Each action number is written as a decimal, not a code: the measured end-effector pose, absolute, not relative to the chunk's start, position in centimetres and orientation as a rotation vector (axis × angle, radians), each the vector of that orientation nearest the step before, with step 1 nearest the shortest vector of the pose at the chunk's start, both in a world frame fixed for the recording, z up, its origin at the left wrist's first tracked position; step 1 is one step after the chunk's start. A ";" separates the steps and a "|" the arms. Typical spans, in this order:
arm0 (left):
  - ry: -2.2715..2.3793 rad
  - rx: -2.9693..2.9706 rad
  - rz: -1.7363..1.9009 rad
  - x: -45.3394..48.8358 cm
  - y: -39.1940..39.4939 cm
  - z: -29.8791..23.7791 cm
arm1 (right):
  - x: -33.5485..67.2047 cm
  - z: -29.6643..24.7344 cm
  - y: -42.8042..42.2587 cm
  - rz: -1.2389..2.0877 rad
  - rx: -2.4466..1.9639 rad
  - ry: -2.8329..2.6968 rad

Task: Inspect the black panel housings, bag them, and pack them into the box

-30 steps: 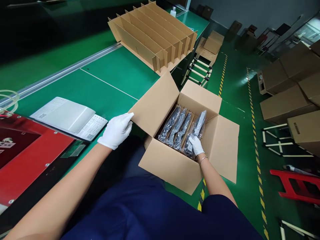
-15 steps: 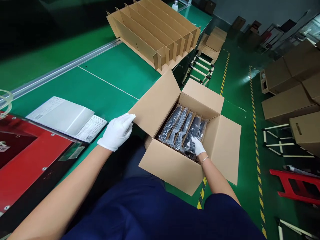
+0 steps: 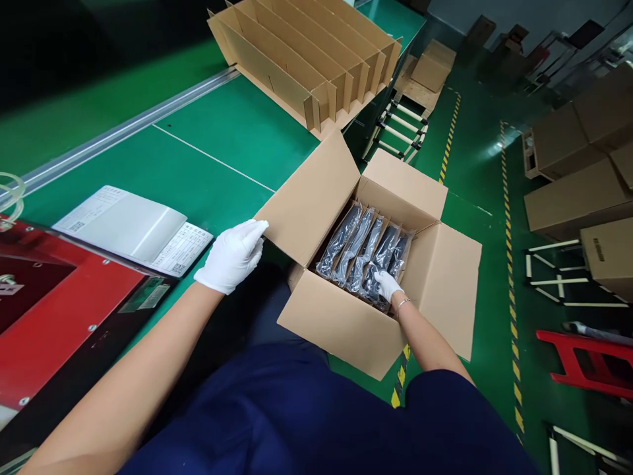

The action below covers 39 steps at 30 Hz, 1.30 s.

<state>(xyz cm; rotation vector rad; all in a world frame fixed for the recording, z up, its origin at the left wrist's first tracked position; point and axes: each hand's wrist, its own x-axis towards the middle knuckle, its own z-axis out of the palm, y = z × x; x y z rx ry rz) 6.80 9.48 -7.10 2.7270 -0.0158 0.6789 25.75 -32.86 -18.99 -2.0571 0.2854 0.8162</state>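
An open cardboard box (image 3: 353,323) has its flaps folded outward and thin dividers inside. Several black parts in clear plastic bags (image 3: 341,241) stand in a row between the dividers. My right hand (image 3: 388,285), in a white glove, reaches into the box with its fingers closed on one bagged black part (image 3: 384,249) toward the right of the row. My left hand (image 3: 232,256), also gloved in white, pinches the corner of the box's left flap (image 3: 311,198). Its fingertips are partly hidden by the hand.
On the green workbench (image 3: 212,138) stand a cardboard divider grid (image 3: 297,63) and printed sheets (image 3: 133,227). A red machine (image 3: 64,310) is at the left. Large cartons (image 3: 576,191) and a red frame (image 3: 583,359) lie right of the yellow-black floor tape (image 3: 512,310).
The bagged part under my right hand sits a little lower and more in line with the row. My left hand stays on the flap. The view has shifted slightly.
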 end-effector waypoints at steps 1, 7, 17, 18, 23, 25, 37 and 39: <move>-0.022 2.723 0.691 6.8 9.5 -7.1 | 25.7 -18.9 -32.4 0.868 -2.160 0.301; -0.061 2.750 0.762 6.9 9.5 -7.4 | 27.4 -16.7 -29.2 0.946 -2.702 0.128; -0.030 2.718 0.654 6.9 9.6 -7.2 | 25.3 -17.6 -24.5 1.112 -2.872 -0.383; -0.020 2.716 0.650 6.8 9.5 -7.1 | 25.5 -17.6 -24.2 1.117 -2.870 -0.393; -0.019 2.715 0.664 6.9 9.4 -7.2 | 28.0 -15.2 -26.5 1.019 -2.924 -0.298; -0.015 2.708 0.657 6.9 9.4 -7.2 | 28.9 -13.9 -29.1 0.919 -2.990 -0.164; 0.010 2.711 0.673 7.1 9.3 -7.4 | 28.2 -14.5 -32.9 0.818 -2.908 0.324; 0.001 2.712 0.683 7.1 9.3 -7.5 | 28.7 -12.9 -33.5 0.738 -2.882 0.365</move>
